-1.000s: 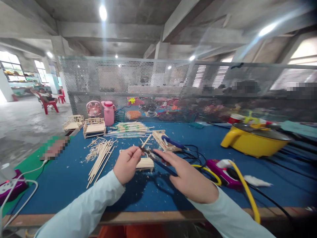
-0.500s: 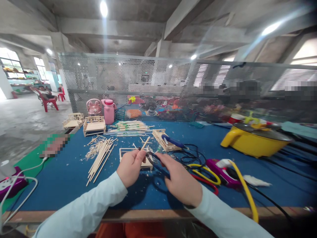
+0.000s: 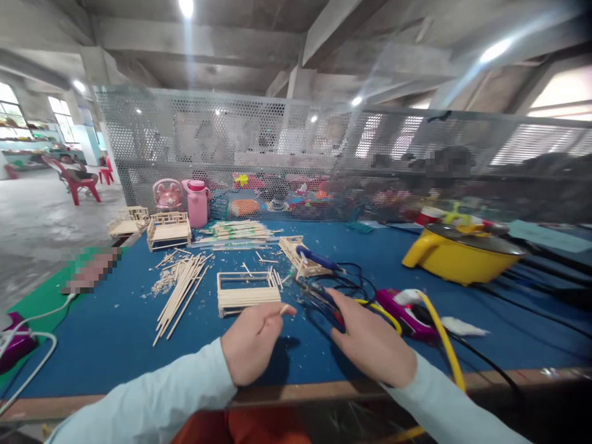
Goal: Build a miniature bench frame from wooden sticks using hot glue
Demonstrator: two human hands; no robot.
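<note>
Pale wood, a short stick end (image 3: 285,309) mostly hidden by thumb and finger, sits pinched in the left hand (image 3: 254,342), just in front of the slatted miniature frame (image 3: 250,298) on the blue worktop (image 3: 124,345). The right hand (image 3: 372,339) grips pliers (image 3: 319,297), their nose near the glue gun (image 3: 317,259). A careless swing of the pliers could knock that gun askew; a slackened left pinch could lose the small piece among loose offcuts (image 3: 173,277).

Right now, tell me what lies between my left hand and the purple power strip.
In the head view, your right hand, holding pliers, lies between your left hand and the purple power strip; a yellow cord curves beside the strip.
</note>
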